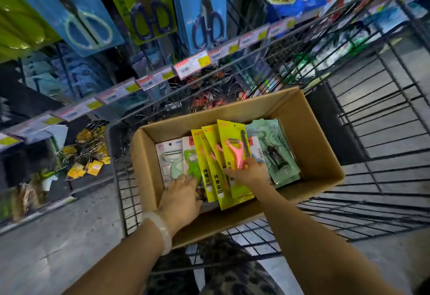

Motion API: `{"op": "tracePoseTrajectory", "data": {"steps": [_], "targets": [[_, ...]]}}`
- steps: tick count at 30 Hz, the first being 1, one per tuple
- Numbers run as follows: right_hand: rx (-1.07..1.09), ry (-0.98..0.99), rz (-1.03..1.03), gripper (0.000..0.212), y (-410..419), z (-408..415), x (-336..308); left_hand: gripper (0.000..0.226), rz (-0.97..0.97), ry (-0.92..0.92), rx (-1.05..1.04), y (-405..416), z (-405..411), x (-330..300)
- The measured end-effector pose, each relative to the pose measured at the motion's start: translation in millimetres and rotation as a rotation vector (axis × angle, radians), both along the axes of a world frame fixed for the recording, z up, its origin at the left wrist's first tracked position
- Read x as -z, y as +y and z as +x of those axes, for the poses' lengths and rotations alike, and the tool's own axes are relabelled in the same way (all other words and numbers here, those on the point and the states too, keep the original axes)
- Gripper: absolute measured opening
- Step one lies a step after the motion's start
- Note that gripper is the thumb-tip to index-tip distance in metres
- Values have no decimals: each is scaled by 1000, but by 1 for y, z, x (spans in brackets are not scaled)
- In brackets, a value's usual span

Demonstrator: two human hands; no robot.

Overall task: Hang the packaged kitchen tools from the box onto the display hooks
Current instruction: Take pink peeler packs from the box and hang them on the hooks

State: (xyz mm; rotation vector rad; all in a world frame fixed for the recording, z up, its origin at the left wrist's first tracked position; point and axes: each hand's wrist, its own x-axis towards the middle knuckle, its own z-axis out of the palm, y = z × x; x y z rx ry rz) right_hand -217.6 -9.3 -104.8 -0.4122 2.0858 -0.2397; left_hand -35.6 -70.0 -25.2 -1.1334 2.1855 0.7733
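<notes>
Head view, looking down: yellow peeler packs [235,164] stand fanned in the middle of a cardboard box [309,145] at frame centre, the front one showing a pink peeler [236,154]. Right hand [250,171] lies on the lower part of the front pack, fingers curled against the card beside the pink handle; whether the thumb pinches it cannot be told. Left hand [180,195] reaches into the box at lower left, fingers extended and loosely spread, resting on a green-tool pack [193,166] and touching a white peeler pack [171,162]. Pale green packs [277,152] are stacked at the right side of the box. Box sits in a black wire cart [372,155]. Packaged scissors [207,13] hang at upper left and upper centre, above a row of price tags [193,64]. Small yellow-tagged goods [86,166] lie at lower left of the shelving.
</notes>
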Motion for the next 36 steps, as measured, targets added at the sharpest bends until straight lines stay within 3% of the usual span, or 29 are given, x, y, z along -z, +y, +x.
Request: {"op": "tracePoseTrajectory", "data": {"steps": [5,11,15,18,21,24,26,31,33,36], "targets": [[4,-8,-16,106,3,13,24,51,22,47,-77,-3,-7,-2],[-9,50,-170,74,4,43,-32,53,220,176,-479,-6,-17,2],[-18,60,-388,56,9,70,-60,39,307,516,-855,3,-30,-9],[-5,84,-510,54,6,77,-72,27,312,718,-982,6,-37,-22],[-68,66,-583,56,-2,67,-79,37,280,758,-1068,-1,-41,-23],[-180,61,-642,54,-9,61,-82,70,200,754,-1169,-12,-39,-19],[-198,10,-690,52,-10,60,-80,73,137,725,-1194,-18,-31,-11],[82,-166,-664,36,-23,46,-67,69,-63,671,-1162,-21,-5,-8],[103,-72,-558,49,-22,32,-41,77,-50,706,-1149,-19,-1,-15],[35,8,-320,92,-16,14,-15,69,-27,723,-1146,-19,5,-12]]}}
